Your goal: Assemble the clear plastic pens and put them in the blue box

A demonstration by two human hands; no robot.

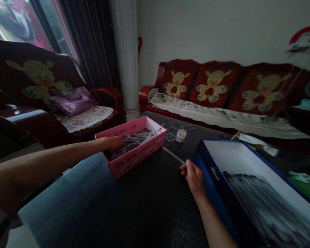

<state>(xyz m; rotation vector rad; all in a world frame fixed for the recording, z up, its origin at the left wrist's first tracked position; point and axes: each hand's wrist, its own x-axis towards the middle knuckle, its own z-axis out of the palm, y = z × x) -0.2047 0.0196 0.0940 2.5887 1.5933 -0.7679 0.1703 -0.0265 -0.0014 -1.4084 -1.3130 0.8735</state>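
Note:
In the head view, my left hand (115, 143) reaches into a pink box (139, 156) with printed lettering. Loose, pale, thin pen barrels (136, 138) fill the box, and my left fingertips are hidden among them. My right hand (193, 175) pinches one translucent pen barrel (173, 155) by its near end, above the dark table. Its slim tip points toward the pink box's near right corner. To the right of my right hand stands an open blue box (205, 165) with a white inside. Many slim pens (263, 203) with dark ends lie side by side in it.
A small white tub (181, 135) stands on the black table (150, 199) beyond my right hand. White paper (258, 143) and a green item (305, 182) lie past the blue box. A wooden sofa (217, 88) and a chair with a purple bag (74, 100) stand behind.

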